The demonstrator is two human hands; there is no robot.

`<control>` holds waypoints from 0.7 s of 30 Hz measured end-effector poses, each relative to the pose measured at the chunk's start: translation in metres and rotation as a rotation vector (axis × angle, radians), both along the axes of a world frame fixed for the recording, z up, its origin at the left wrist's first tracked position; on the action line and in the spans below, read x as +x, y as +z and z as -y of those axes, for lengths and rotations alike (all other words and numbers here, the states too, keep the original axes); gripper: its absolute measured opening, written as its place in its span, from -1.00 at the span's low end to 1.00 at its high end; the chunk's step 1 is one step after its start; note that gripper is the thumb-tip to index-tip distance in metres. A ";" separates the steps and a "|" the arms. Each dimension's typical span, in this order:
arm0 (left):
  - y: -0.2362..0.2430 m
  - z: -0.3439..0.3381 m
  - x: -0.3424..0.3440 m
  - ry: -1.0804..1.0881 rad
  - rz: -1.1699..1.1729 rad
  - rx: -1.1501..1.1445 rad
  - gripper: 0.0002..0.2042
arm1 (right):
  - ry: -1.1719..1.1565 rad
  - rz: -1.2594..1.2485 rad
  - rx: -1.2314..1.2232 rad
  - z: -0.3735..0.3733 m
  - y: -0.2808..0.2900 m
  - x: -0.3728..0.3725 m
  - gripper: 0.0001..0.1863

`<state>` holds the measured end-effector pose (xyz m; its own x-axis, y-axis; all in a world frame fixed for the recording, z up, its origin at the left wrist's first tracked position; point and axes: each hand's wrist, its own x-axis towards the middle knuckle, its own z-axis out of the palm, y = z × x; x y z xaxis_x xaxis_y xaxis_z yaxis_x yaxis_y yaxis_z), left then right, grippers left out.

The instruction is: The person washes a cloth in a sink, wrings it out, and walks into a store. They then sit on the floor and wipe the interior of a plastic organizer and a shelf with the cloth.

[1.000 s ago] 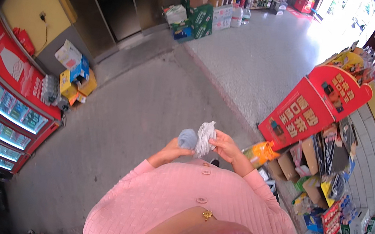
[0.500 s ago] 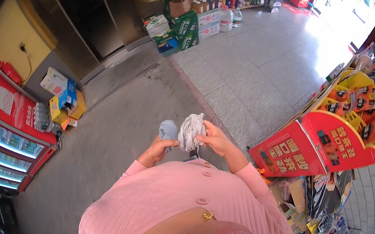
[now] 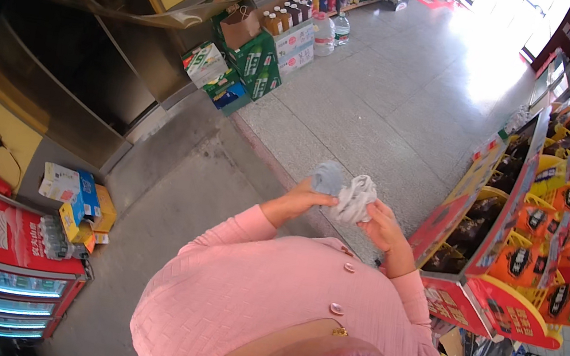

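Blue-grey bundle (image 3: 329, 176) gripped in L hand (image 3: 302, 199), curled round it; white bundle (image 3: 355, 199) pinched by R hand (image 3: 383, 229), part-closed; each held thus prob. to keep folds bunched.

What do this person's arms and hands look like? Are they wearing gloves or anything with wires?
The left hand and right hand are bare, with no gloves or wires visible. The left sleeve and right sleeve are plain pink and end before the hands. Any small ring would be too small to make out.
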<state>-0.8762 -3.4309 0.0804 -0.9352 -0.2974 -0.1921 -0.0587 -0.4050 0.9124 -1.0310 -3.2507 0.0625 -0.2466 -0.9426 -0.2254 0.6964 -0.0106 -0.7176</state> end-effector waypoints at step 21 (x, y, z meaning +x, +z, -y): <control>0.001 0.301 -0.247 0.476 0.203 -0.039 -0.56 | -0.177 0.304 -0.205 0.310 0.061 -0.349 -0.70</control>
